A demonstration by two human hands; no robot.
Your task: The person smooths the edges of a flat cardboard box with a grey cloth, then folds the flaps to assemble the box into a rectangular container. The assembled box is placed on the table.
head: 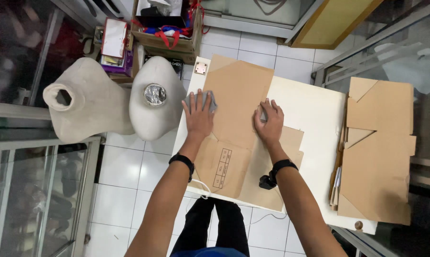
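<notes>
A flat, unfolded brown cardboard box blank [238, 95] lies on a white table [315, 109]. My left hand [198, 114] lies flat with fingers spread on a small grey cloth [210, 98] at the blank's left edge. My right hand [270, 121] presses down on the cardboard near its right edge, fingers curled, with a bit of grey showing under them. Both wrists wear black bands.
A stack of flat cardboard blanks [379, 152] lies on the table's right side. Two beige torso mannequins [88, 102] stand on the tiled floor at the left. An open box of goods [167, 28] sits behind them, and glass display cases [34, 190] stand at left.
</notes>
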